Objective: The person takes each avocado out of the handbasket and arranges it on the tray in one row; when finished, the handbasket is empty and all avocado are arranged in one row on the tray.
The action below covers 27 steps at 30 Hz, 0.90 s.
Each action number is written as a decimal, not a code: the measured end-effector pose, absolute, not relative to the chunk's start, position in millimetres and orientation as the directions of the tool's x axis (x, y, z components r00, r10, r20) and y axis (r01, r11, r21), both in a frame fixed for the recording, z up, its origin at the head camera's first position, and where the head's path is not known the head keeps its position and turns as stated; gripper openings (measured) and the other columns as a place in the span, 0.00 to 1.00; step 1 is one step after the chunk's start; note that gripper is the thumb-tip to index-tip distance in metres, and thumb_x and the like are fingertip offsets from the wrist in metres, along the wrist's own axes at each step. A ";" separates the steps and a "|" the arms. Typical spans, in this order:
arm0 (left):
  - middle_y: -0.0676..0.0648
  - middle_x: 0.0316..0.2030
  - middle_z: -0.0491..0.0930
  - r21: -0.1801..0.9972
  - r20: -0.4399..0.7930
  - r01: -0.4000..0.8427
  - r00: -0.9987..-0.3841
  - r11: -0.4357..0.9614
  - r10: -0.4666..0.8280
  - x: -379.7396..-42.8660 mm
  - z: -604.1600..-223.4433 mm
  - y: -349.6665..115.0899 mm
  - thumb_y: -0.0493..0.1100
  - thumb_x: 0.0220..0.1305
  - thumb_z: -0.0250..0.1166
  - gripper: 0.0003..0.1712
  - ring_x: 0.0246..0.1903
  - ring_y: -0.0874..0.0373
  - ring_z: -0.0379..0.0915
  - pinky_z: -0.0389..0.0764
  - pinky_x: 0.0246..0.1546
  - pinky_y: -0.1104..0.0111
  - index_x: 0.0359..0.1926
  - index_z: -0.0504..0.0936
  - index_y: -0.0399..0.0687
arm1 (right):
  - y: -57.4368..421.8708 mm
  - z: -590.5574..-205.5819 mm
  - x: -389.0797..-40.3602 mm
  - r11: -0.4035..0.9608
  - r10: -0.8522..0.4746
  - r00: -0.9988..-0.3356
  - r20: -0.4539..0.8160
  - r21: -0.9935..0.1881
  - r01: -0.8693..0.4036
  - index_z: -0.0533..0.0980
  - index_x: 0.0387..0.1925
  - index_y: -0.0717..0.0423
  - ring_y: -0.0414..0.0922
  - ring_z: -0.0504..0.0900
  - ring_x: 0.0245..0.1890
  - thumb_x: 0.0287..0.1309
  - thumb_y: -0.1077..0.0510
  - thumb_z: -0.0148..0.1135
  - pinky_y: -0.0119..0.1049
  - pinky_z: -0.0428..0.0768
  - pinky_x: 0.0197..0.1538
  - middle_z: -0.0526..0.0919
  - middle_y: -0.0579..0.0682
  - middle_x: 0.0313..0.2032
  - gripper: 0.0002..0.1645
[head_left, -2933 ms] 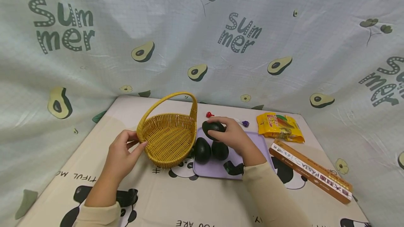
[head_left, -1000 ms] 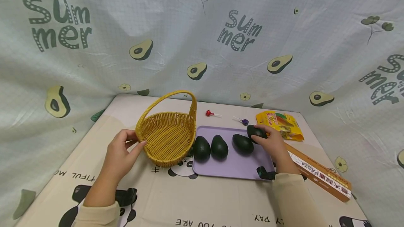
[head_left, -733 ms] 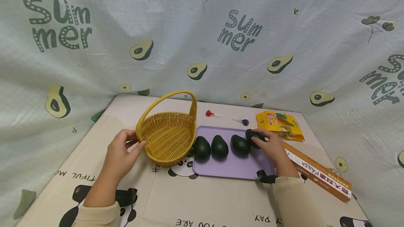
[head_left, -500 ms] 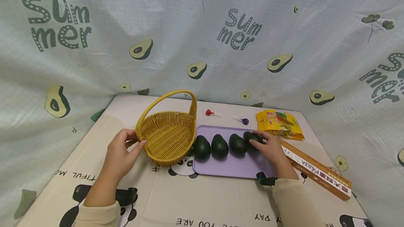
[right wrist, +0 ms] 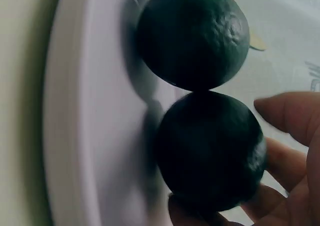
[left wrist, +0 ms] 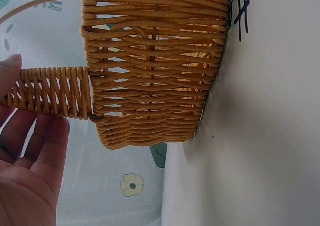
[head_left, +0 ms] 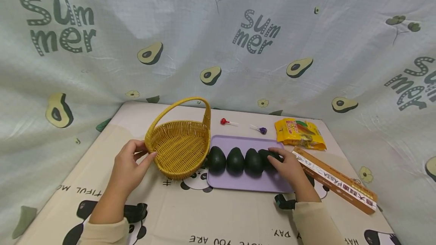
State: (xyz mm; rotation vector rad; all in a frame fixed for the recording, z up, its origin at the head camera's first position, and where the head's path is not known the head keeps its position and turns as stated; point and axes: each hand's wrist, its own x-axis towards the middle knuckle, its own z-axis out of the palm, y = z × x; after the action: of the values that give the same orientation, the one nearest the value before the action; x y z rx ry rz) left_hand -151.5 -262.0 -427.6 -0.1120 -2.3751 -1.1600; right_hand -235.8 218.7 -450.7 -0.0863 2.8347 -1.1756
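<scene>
My left hand [head_left: 131, 167] holds the left side of a yellow wicker basket [head_left: 180, 146] where its arched handle joins. In the left wrist view, the thumb and fingers of the left hand [left wrist: 30, 156] lie on either side of the woven handle [left wrist: 50, 92]. Inside, the basket is bare. To its right, several dark green avocados stand in a row on a lilac tray [head_left: 235, 185]. My right hand [head_left: 289, 167] has its fingers around the rightmost avocado [head_left: 267, 158]. This avocado [right wrist: 210, 153] touches its neighbour [right wrist: 195, 36] in the right wrist view, with the thumb close to its surface.
Behind the tray lie a red lollipop [head_left: 223, 121] and a purple lollipop [head_left: 262, 130]. A yellow snack bag [head_left: 299, 133] is at the back right, with a long pasta box [head_left: 337, 180] in front of it. A printed cloth [head_left: 184, 29] hangs behind the table.
My right hand carried an avocado to the tray's right, then slid left and nearer, pushing the neighbouring avocado left and turning it upright in the row. The left hand stayed on the basket.
</scene>
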 end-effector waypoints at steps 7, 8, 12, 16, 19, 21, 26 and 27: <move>0.40 0.50 0.78 0.719 0.465 0.282 -0.875 0.635 -0.138 -152.1 -427.3 -263.9 0.34 0.65 0.71 0.18 0.53 0.43 0.80 0.81 0.55 0.52 0.51 0.74 0.36 | 216.5 -449.6 -221.5 0.742 -0.070 -0.997 -0.018 -0.669 -0.041 0.73 0.70 0.50 0.66 0.73 0.67 0.68 0.45 0.65 0.66 0.71 0.70 0.74 0.60 0.69 0.33; 0.40 0.50 0.78 0.718 0.465 0.282 -0.874 0.636 -0.138 -151.9 -427.3 -264.0 0.35 0.65 0.71 0.18 0.53 0.43 0.80 0.81 0.55 0.52 0.51 0.74 0.36 | 216.3 -450.1 -220.9 0.741 -0.067 -0.998 -0.009 -0.670 -0.044 0.73 0.69 0.51 0.66 0.74 0.66 0.68 0.45 0.66 0.65 0.72 0.69 0.75 0.60 0.69 0.33; 0.40 0.50 0.78 0.718 0.465 0.279 -0.874 0.638 -0.141 -152.2 -428.4 -264.0 0.35 0.65 0.71 0.18 0.53 0.43 0.80 0.81 0.55 0.52 0.51 0.74 0.36 | 216.4 -451.7 -219.5 0.732 -0.052 -0.999 0.001 -0.680 -0.039 0.74 0.69 0.50 0.66 0.75 0.66 0.67 0.42 0.66 0.64 0.72 0.69 0.74 0.60 0.69 0.34; 0.40 0.50 0.78 0.716 0.466 0.280 -0.874 0.640 -0.138 -152.9 -429.1 -264.2 0.35 0.65 0.72 0.18 0.53 0.43 0.80 0.81 0.55 0.52 0.51 0.74 0.36 | 217.3 -450.9 -217.6 0.722 -0.045 -0.999 0.006 -0.691 -0.037 0.74 0.69 0.51 0.65 0.73 0.67 0.70 0.42 0.62 0.65 0.71 0.70 0.74 0.61 0.69 0.32; 0.40 0.50 0.78 0.714 0.467 0.281 -0.873 0.642 -0.137 -153.4 -429.2 -264.6 0.35 0.65 0.72 0.19 0.53 0.43 0.80 0.81 0.55 0.52 0.51 0.74 0.36 | 217.3 -448.8 -216.1 0.711 -0.047 -0.999 0.010 -0.702 -0.041 0.73 0.69 0.53 0.65 0.73 0.67 0.72 0.43 0.60 0.66 0.71 0.70 0.74 0.62 0.68 0.31; 0.40 0.50 0.78 0.712 0.469 0.282 -0.872 0.643 -0.137 -153.9 -429.5 -264.9 0.35 0.65 0.72 0.19 0.53 0.43 0.81 0.81 0.54 0.51 0.51 0.74 0.36 | 216.6 -446.4 -215.0 0.700 -0.047 -0.999 0.013 -0.713 -0.042 0.73 0.69 0.54 0.64 0.74 0.67 0.72 0.44 0.60 0.65 0.71 0.70 0.75 0.62 0.68 0.30; 0.41 0.49 0.79 0.713 0.468 0.275 -0.872 0.645 -0.145 -153.7 -429.7 -266.1 0.36 0.64 0.73 0.19 0.53 0.44 0.80 0.82 0.55 0.51 0.51 0.75 0.36 | 213.9 -439.4 -213.0 0.684 -0.044 -0.998 0.039 -0.727 -0.058 0.73 0.68 0.57 0.61 0.74 0.67 0.73 0.48 0.60 0.61 0.73 0.70 0.76 0.61 0.67 0.28; 0.41 0.50 0.79 0.713 0.465 0.269 -0.873 0.648 -0.149 -153.3 -429.6 -266.2 0.36 0.64 0.73 0.19 0.53 0.44 0.80 0.82 0.55 0.51 0.52 0.75 0.37 | 213.3 -437.9 -212.4 0.685 -0.044 -0.998 0.048 -0.726 -0.065 0.74 0.67 0.57 0.61 0.74 0.67 0.73 0.49 0.60 0.61 0.73 0.70 0.77 0.61 0.66 0.28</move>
State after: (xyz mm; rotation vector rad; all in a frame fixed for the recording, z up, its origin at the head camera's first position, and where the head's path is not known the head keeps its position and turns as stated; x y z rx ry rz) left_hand -153.3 -266.2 -429.6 -0.0935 -2.3760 -1.1385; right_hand -212.4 213.3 -437.9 -0.0934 2.9080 -1.2541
